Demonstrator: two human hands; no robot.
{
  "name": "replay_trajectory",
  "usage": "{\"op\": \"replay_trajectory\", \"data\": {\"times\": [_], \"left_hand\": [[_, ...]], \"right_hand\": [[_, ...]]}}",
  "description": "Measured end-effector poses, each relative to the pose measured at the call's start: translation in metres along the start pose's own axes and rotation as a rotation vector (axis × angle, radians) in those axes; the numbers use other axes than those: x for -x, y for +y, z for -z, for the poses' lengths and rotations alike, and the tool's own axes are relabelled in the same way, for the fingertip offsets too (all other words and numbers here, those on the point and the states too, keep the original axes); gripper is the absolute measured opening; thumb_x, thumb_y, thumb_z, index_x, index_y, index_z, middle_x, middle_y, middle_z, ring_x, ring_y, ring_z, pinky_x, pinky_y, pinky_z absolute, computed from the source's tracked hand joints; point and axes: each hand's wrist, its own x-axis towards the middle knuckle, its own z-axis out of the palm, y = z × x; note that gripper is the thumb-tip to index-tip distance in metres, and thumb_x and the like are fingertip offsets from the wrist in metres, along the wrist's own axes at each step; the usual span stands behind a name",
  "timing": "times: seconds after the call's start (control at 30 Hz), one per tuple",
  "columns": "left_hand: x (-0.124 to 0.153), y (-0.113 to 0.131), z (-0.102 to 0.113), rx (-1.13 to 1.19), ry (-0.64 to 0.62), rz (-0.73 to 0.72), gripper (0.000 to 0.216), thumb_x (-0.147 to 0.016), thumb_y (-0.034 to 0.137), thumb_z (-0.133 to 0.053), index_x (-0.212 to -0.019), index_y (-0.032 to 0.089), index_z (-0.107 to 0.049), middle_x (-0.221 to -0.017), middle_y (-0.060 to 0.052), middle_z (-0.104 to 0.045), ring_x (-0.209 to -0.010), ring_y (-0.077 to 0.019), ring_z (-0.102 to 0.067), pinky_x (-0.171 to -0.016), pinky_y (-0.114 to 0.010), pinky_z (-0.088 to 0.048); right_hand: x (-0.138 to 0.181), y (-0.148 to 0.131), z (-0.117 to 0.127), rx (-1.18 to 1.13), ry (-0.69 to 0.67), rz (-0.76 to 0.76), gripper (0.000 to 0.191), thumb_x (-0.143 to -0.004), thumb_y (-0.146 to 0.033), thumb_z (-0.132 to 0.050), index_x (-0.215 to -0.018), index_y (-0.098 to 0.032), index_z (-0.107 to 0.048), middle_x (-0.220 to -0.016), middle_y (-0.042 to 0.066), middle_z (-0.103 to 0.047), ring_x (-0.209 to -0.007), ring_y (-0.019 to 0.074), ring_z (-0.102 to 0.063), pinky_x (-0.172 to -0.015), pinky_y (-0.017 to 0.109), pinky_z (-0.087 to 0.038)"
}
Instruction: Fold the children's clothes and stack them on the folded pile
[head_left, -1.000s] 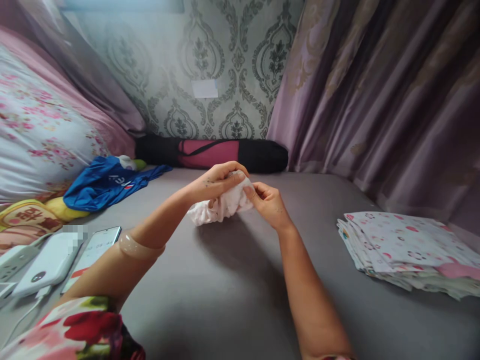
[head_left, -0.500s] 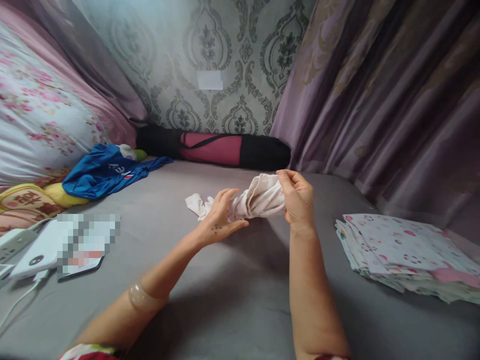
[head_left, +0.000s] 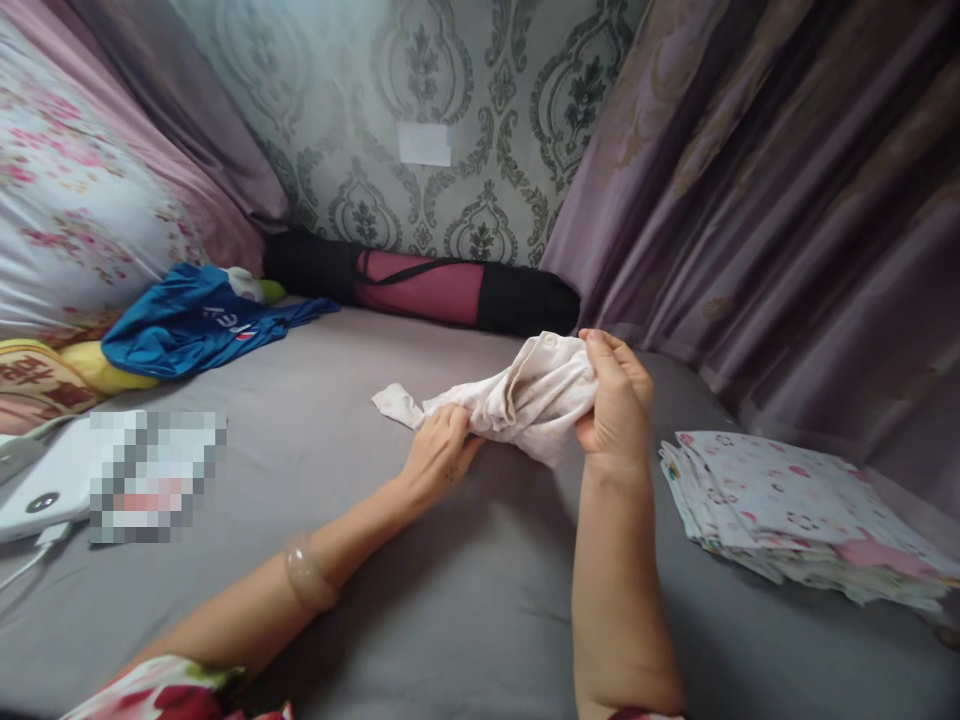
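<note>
A cream-white crumpled cloth with faint marks is stretched between my two hands, above the grey bed sheet. My right hand pinches its right end, thumb on top. Around the narrower, bunched part farther left, my left hand is closed; its thumb is mostly hidden. A loose tip of the cloth sticks out past the left hand. Folds hide the cloth's full shape, so I cannot tell whether it is a garment.
To the right lies a stack of folded printed cloths. A black and maroon long bag rests against the wall. On the left are a blue cloth, a white power bank with a cable, and a blurred-out flat object.
My left hand has gone from spread fingers to closed around the cloth. My right hand has shifted slightly right with its end, and the cloth hangs wider. The view has tilted slightly.
</note>
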Motion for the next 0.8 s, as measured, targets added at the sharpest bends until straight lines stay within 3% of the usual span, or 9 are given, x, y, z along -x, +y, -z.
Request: {"op": "replay_trajectory", "data": {"times": [0.17,0.27,0.4,0.53,0.63,0.7,0.8], "left_hand": [[-0.012,-0.015,0.005,0.203,0.034,0.117,0.014,-0.077,0.013,-0.045,-0.086,0.020,-0.052,-0.086,-0.004,-0.058,-0.083,-0.0197,-0.056,-0.075,-0.032,-0.046],[-0.021,-0.029,0.022,0.440,0.082,0.307,0.011,-0.072,0.016,-0.045,-0.078,0.019,-0.054,-0.075,-0.001,-0.058,-0.072,-0.0158,-0.055,-0.067,-0.027,-0.045],[-0.027,-0.051,0.054,0.728,0.148,0.552,0.010,-0.071,0.022,-0.043,-0.069,0.018,-0.052,-0.059,0.003,-0.049,-0.055,-0.0115,-0.045,-0.052,-0.022,-0.037],[-0.025,-0.068,0.081,0.714,0.233,0.558,0.017,-0.076,0.026,-0.043,-0.068,0.017,-0.054,-0.061,0.002,-0.047,-0.056,-0.0115,-0.042,-0.049,-0.022,-0.035],[-0.020,-0.074,0.089,0.633,0.070,0.508,0.030,-0.083,0.042,-0.049,-0.092,0.018,-0.064,-0.077,0.000,-0.054,-0.063,-0.0124,-0.048,-0.050,-0.021,-0.039],[-0.015,-0.079,0.086,0.571,-0.079,0.452,0.044,-0.080,0.052,-0.058,-0.112,0.022,-0.063,-0.091,-0.001,-0.056,-0.066,-0.0124,-0.050,-0.053,-0.022,-0.043],[-0.008,-0.089,0.071,0.457,-0.228,0.311,0.060,-0.070,0.056,-0.070,-0.120,0.025,-0.062,-0.098,-0.002,-0.053,-0.072,-0.0133,-0.053,-0.065,-0.025,-0.047]], "right_hand": [[-0.001,-0.005,0.008,0.090,-0.051,0.019,0.031,-0.069,-0.047,-0.074,-0.083,-0.020,-0.066,-0.076,-0.001,-0.066,-0.068,0.0137,-0.059,-0.062,0.027,-0.047],[-0.009,-0.006,0.026,0.250,-0.160,0.041,0.033,-0.072,-0.050,-0.072,-0.086,-0.021,-0.068,-0.077,0.000,-0.067,-0.068,0.0147,-0.060,-0.060,0.027,-0.046],[-0.016,-0.006,0.055,0.560,-0.441,-0.073,0.039,-0.072,-0.051,-0.073,-0.097,-0.021,-0.072,-0.084,0.004,-0.071,-0.069,0.0179,-0.061,-0.059,0.028,-0.045],[-0.020,0.004,0.065,0.787,-0.865,-0.252,0.032,-0.077,-0.048,-0.067,-0.091,-0.020,-0.075,-0.084,0.003,-0.072,-0.071,0.0193,-0.062,-0.060,0.028,-0.045],[-0.022,0.022,0.059,0.862,-1.011,-0.234,0.026,-0.080,-0.042,-0.063,-0.084,-0.019,-0.075,-0.082,0.002,-0.071,-0.074,0.0185,-0.061,-0.063,0.026,-0.044],[-0.024,0.035,0.055,0.914,-1.007,-0.185,0.023,-0.079,-0.037,-0.063,-0.084,-0.018,-0.074,-0.081,0.002,-0.070,-0.075,0.0181,-0.060,-0.064,0.026,-0.044],[-0.026,0.054,0.051,0.886,-1.002,-0.201,0.024,-0.079,-0.027,-0.057,-0.093,-0.018,-0.073,-0.088,0.003,-0.071,-0.078,0.0175,-0.061,-0.067,0.025,-0.045]]}}
